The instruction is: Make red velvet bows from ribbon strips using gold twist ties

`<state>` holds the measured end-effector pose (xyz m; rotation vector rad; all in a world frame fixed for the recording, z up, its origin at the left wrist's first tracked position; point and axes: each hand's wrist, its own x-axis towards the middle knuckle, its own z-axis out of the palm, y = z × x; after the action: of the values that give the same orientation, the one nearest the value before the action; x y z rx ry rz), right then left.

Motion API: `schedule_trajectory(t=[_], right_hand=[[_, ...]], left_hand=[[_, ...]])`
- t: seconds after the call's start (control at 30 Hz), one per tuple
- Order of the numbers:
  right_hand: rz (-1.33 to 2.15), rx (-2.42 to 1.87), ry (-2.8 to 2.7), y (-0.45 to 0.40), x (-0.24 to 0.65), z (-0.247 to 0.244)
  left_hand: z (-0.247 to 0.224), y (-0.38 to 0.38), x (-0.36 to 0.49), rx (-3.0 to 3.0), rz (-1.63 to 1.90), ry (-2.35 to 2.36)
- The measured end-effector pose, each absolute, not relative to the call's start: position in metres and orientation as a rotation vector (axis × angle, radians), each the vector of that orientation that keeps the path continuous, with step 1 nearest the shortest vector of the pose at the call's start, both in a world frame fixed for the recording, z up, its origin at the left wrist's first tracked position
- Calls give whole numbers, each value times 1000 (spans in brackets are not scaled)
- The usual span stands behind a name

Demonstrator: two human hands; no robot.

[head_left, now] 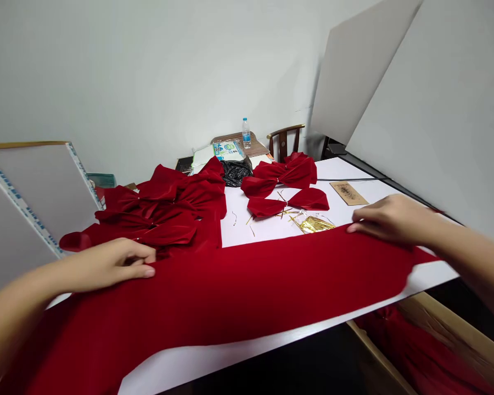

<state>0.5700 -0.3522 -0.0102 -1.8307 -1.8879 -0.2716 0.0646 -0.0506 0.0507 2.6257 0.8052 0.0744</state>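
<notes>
Both hands lie open and slightly curled on a wide strip of red velvet [230,291], neither one clearly gripping it. The left hand [115,266] rests on the strip's near side, while the fingertips of the right hand [391,219] touch its far edge. The strip runs across the white counter [263,233] between them and hangs over its near edge. Ahead of the left hand, red velvet bows [164,203] lie heaped together. Ahead of the right hand are two more bows [282,181] and a scatter of gold twist ties [310,224]. Below and beyond the right hand, a cardboard box [440,329] holds more red fabric [399,340].
</notes>
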Motion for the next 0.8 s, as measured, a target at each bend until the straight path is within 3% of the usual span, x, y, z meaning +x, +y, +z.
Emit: schedule_trajectory(t=[0.07,0.13,0.3,0.5,0.63,0.8], right_hand=[[-260,-1927,-2194,-340,568,-44],[-376,-2001,-2212,-331,569,-73],[-641,-2123,-1987,-329,587,-110],[-654,-2002,-1851,-326,568,-99],[-299,-1668,-1831,-319,482,-95],[168,-1498,-2062,-314,402,-119]], left_hand=[[33,-39,79,2693,-250,716],[12,-32,87,2812,-321,733],[-29,-32,87,3132,-85,849],[-27,-78,93,3177,298,933],[-44,-127,119,2931,112,374],[-77,-152,155,2850,-171,484]])
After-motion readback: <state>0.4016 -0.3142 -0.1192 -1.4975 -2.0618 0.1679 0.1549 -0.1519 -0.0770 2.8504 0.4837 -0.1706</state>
